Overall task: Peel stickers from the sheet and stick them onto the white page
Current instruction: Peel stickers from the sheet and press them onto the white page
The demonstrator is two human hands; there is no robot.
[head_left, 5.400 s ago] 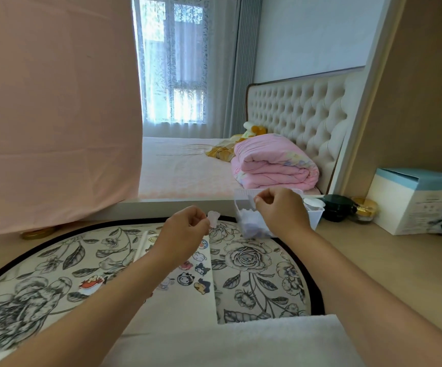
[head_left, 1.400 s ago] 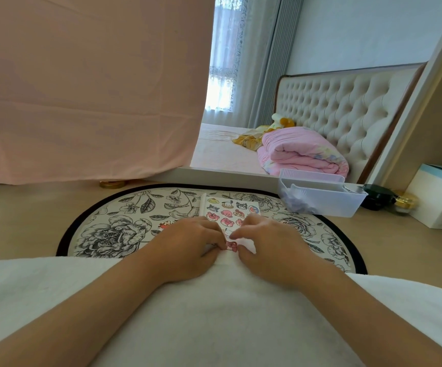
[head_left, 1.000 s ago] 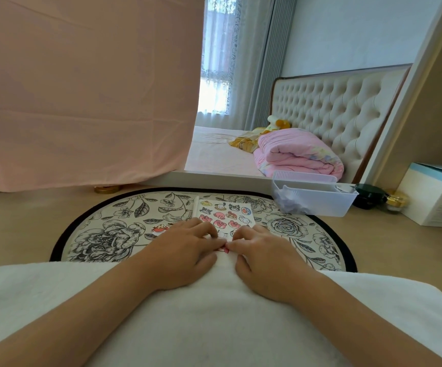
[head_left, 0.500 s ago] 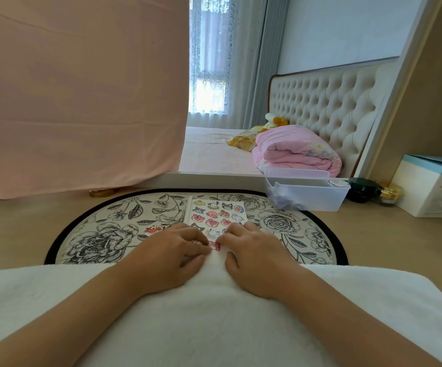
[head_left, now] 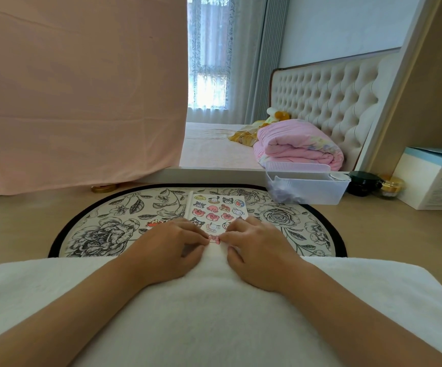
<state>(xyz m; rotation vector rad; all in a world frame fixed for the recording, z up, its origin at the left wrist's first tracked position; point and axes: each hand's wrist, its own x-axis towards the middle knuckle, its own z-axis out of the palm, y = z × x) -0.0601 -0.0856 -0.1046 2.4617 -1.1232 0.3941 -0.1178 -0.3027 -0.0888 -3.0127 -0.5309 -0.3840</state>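
A white page [head_left: 237,205] carrying several cartoon stickers lies on the floral mat [head_left: 103,231], straight ahead of me. At its near end sits a small pink sticker [head_left: 214,239]. My left hand [head_left: 172,250] and my right hand [head_left: 259,250] rest side by side on the page's near end, fingers curled. Their fingertips meet on the pink sticker, the left on its left edge and the right on its right edge. The hands hide the near part of the page. A single red sticker [head_left: 153,223] shows on the mat just left of my left hand.
A white towel [head_left: 214,313] covers my lap under both forearms. A clear plastic bin [head_left: 307,189] stands at the mat's far right, with dark jars [head_left: 364,182] and a white-and-blue box [head_left: 431,181] further right. A pink cloth [head_left: 77,88] hangs at the left; a bed lies beyond.
Earlier my hands were raised by the plastic bin, the left holding a small white scrap. They have come down onto the page and stayed fingertip to fingertip on the pink sticker.
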